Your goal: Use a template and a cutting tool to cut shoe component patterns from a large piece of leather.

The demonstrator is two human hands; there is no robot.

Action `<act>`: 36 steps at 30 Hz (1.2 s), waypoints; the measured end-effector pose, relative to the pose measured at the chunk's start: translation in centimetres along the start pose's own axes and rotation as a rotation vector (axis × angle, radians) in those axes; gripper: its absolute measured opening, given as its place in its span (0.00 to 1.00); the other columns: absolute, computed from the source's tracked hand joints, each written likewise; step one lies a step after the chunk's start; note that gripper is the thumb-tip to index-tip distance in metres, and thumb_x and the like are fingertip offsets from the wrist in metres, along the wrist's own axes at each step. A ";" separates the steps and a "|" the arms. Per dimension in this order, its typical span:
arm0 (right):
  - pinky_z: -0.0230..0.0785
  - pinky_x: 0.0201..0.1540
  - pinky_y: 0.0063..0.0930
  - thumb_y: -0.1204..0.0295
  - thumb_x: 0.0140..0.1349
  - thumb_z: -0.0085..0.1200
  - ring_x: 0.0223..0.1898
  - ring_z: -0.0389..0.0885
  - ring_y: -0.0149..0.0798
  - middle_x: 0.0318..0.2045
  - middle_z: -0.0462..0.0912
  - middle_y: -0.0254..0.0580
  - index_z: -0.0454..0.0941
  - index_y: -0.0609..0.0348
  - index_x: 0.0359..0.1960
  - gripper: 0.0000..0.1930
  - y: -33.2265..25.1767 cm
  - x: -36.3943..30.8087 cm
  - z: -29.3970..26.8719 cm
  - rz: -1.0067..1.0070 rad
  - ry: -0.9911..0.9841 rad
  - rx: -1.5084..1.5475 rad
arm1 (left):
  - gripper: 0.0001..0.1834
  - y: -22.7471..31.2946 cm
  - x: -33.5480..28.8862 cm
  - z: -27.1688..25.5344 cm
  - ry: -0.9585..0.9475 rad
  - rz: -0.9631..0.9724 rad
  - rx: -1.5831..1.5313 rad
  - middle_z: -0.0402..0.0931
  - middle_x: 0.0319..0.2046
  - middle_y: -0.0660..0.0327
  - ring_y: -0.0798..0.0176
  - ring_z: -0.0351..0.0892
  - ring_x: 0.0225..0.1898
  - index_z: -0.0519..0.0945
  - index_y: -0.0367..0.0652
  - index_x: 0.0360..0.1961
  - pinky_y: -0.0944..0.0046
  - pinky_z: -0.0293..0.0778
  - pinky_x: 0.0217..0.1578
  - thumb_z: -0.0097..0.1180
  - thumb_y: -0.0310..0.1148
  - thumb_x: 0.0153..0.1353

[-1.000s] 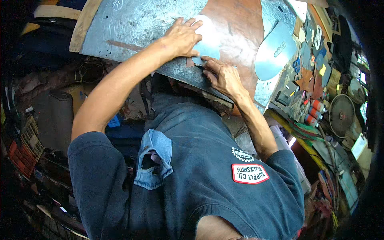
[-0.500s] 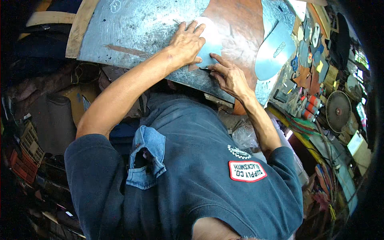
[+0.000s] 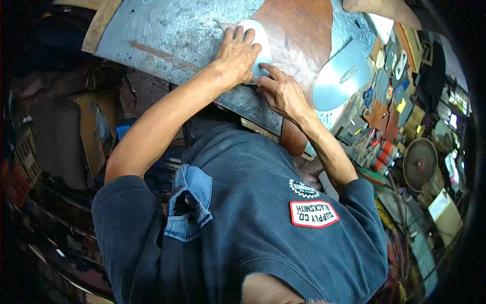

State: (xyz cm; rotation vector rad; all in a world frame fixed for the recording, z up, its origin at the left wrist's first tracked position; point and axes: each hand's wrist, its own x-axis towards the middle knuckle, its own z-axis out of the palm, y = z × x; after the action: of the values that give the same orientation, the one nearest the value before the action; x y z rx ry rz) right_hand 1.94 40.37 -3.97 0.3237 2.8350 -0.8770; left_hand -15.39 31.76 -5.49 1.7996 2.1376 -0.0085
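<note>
My left hand [image 3: 235,60] presses down with spread fingers on a pale, shiny template [image 3: 260,39] with a rounded far end. The template lies by the left edge of a large piece of brown leather [image 3: 301,25]. Close to the template's near end, my right hand [image 3: 287,96] has its index finger stretched onto the surface. Its thumb and other fingers are drawn together; whatever they pinch is hidden. Both hands rest over a scratched grey metal sheet [image 3: 167,33] that covers the worktop.
A second grey template [image 3: 340,78] lies right of the leather. Further right are leather scraps [image 3: 377,115], blue-handled scissors [image 3: 368,95], orange-red bottles [image 3: 386,154] and a round fan [image 3: 420,164]. A brown flap [image 3: 293,138] hangs over the worktop's near edge.
The whole view has shifted a little. My right hand's fingertips have come closer to my left hand, and the thin dark tip seen under them earlier no longer shows. My left hand stays pressed down.
</note>
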 end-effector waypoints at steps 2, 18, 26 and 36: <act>0.72 0.54 0.45 0.70 0.58 0.58 0.53 0.77 0.53 0.61 0.73 0.45 0.82 0.48 0.45 0.12 0.5 0.0 0.0 0.004 -0.002 -0.008 | 0.36 0.4 0.0 0.3 0.001 -0.028 -0.003 0.61 0.64 0.45 0.42 0.56 0.68 0.74 0.42 0.53 0.38 0.53 0.65 0.72 0.48 0.44; 0.72 0.53 0.43 0.68 0.60 0.57 0.52 0.78 0.49 0.62 0.72 0.35 0.83 0.49 0.43 0.10 4.4 0.5 -1.8 -0.149 -0.129 -0.017 | 0.39 0.8 -0.2 0.8 0.003 -0.101 -0.091 0.54 0.69 0.46 0.43 0.50 0.72 0.70 0.42 0.56 0.41 0.61 0.64 0.74 0.44 0.45; 0.74 0.50 0.40 0.70 0.60 0.56 0.48 0.79 0.47 0.61 0.74 0.30 0.82 0.50 0.41 0.09 5.6 1.5 -3.8 -0.185 -0.237 -0.028 | 0.39 0.8 0.0 0.7 0.002 -0.108 -0.100 0.54 0.69 0.46 0.43 0.49 0.72 0.70 0.41 0.55 0.44 0.62 0.64 0.74 0.42 0.43; 0.74 0.51 0.38 0.72 0.58 0.57 0.50 0.78 0.46 0.61 0.74 0.26 0.81 0.51 0.41 0.09 7.4 3.0 -4.6 -0.362 -0.301 -0.059 | 0.38 0.8 -0.1 0.9 0.004 -0.110 -0.121 0.53 0.69 0.46 0.43 0.49 0.72 0.69 0.41 0.55 0.41 0.61 0.64 0.74 0.41 0.44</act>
State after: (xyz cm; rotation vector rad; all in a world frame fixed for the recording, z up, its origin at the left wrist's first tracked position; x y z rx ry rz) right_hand 0.48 49.42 -4.78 -0.3150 2.6645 -0.8166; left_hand -14.37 31.62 -6.10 1.6147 2.1882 0.0953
